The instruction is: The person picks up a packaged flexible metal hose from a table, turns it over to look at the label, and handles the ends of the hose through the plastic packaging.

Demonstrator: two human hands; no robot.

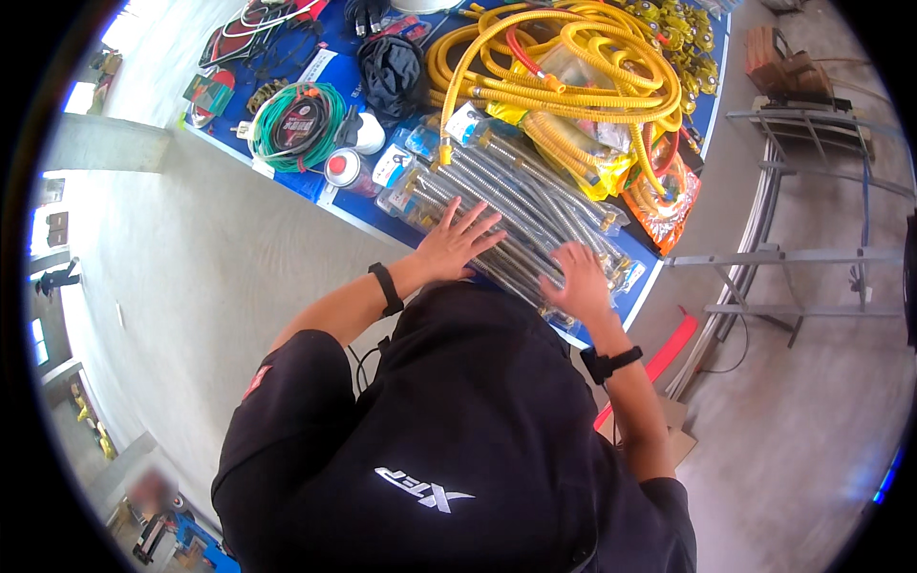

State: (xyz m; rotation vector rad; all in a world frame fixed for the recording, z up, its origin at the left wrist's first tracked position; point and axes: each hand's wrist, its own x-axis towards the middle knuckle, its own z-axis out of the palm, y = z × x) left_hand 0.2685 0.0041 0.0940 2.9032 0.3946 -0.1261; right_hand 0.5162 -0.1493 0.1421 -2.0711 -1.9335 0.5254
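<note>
Spread fingers of the left hand [458, 241] lie open and flat across the corrugated metal hoses [511, 215], touching them without closing round any. Near their other end, the right hand [580, 284] also rests on the hoses, loosely bent, its thumb held apart from the fingers and nothing clenched in it. Black wristbands circle both forearms. Silvery, ribbed and brass-ended, the hoses lie side by side in clear plastic sleeves, slanting along the near edge of the blue-topped table [308, 183]. Directly beyond them, yellow corrugated tubing [583, 100] sprawls in large loops over more bagged pieces, with an orange foil package [676, 227] at the right edge and a heap of brass-coloured fittings [683, 38] at the far right corner. Left of the hoses stand a red-capped can [341, 170] and a white bottle with a black top [367, 133]; beside these sit a coil of green line [336, 119] and a crumpled black bag [392, 76]. Right of the table, metal framing stands on the grey floor.
</note>
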